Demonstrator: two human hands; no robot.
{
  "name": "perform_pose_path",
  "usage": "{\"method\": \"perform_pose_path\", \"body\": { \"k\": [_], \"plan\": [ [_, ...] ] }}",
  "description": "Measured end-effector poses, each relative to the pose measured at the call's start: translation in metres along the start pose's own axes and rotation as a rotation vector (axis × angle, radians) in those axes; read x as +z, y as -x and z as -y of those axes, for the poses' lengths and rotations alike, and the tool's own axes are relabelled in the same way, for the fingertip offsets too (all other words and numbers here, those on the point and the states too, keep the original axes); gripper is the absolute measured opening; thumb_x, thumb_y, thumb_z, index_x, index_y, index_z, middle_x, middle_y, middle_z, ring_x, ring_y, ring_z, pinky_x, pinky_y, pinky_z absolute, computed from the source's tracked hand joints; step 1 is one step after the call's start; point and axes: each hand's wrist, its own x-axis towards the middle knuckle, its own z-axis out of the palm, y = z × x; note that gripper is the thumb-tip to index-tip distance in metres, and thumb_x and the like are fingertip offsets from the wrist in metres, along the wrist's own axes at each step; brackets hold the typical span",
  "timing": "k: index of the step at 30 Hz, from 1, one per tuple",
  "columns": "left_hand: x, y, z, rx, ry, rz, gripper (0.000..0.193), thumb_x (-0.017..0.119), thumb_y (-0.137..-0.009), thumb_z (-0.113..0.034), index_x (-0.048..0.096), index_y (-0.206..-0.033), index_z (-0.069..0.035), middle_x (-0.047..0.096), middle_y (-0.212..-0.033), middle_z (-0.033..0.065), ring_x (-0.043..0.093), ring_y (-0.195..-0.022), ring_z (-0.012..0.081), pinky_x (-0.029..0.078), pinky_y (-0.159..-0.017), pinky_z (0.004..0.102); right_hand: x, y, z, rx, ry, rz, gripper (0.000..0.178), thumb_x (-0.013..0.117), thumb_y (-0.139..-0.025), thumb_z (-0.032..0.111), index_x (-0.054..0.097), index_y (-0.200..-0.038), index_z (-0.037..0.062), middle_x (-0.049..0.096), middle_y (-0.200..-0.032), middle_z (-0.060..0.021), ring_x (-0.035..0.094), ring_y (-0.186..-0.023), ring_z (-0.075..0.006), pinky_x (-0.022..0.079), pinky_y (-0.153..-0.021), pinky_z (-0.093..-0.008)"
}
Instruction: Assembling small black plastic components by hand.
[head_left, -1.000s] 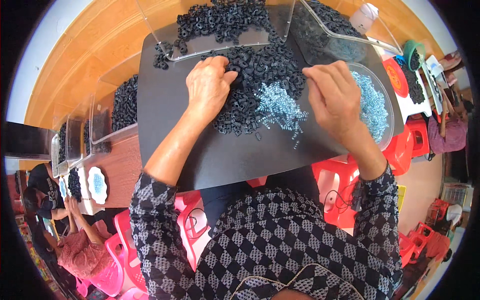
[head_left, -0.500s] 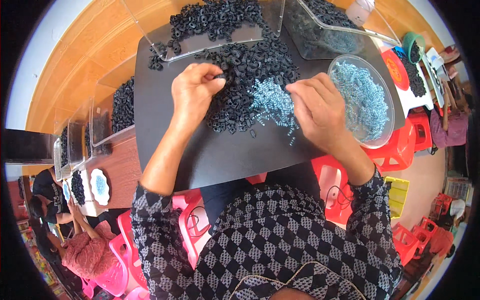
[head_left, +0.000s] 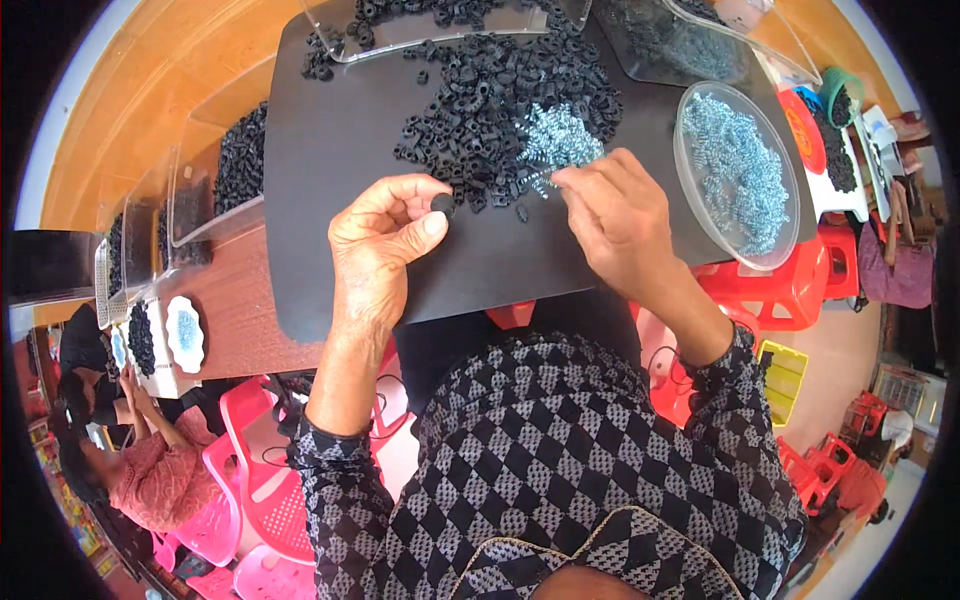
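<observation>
One dark counter [head_left: 330, 130] carries heaped black plastic parts [head_left: 510, 95] and silvery-blue coiled metal springs [head_left: 562, 135]. The left hand [head_left: 375, 235] pinches one stiff-looking part [head_left: 443, 204]; the right hand [head_left: 625, 220] seemingly pinches a spring [head_left: 541, 178], likely light, flexible, best held near one end.

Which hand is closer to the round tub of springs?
Right. The right hand is left of the tub, not touching it; the left hand is much farther left.
</observation>
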Motion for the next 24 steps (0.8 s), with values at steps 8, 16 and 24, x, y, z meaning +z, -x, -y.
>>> {"method": "perform_pose_path", "body": {
  "k": [8,16,24],
  "plan": [
    [0.000,0.011,0.010,-0.078,0.156,0.075,0.025,0.067,-0.081,0.000,0.062,-0.105,0.004,0.066,-0.086,0.0087,0.061,-0.072,0.0128,0.052,-0.069,0.0263,0.004,0.014,0.013,0.051,-0.060,0.025,0.022,0.067,-0.069,-0.007,0.063,-0.090,0.0006,0.059,-0.073,-0.0095,0.053,-0.065,-0.0263,0.043,-0.058,-0.0346],
    [0.020,0.023,0.020,-0.090,0.238,-0.016,0.018,0.065,-0.084,-0.002,0.062,-0.102,0.004,0.065,-0.081,0.0094,0.059,-0.065,0.0130,0.049,-0.061,0.0237,0.024,0.003,0.049,0.059,-0.296,0.014,0.016,0.071,-0.069,0.004,0.059,-0.080,0.0035,0.056,-0.072,-0.0076,0.053,-0.068,-0.0259,0.043,-0.060,-0.0354],
    [0.024,0.031,0.027,-0.051,0.238,-0.097,0.017,0.066,-0.083,0.000,0.064,-0.100,0.003,0.065,-0.081,0.0069,0.060,-0.066,0.0121,0.050,-0.061,0.0236,0.028,0.002,0.048,0.107,-0.343,-0.025,0.020,0.074,-0.068,-0.001,0.062,-0.084,0.0025,0.059,-0.068,-0.0058,0.052,-0.059,-0.0205,0.041,-0.052,-0.0318]
  ]
}}
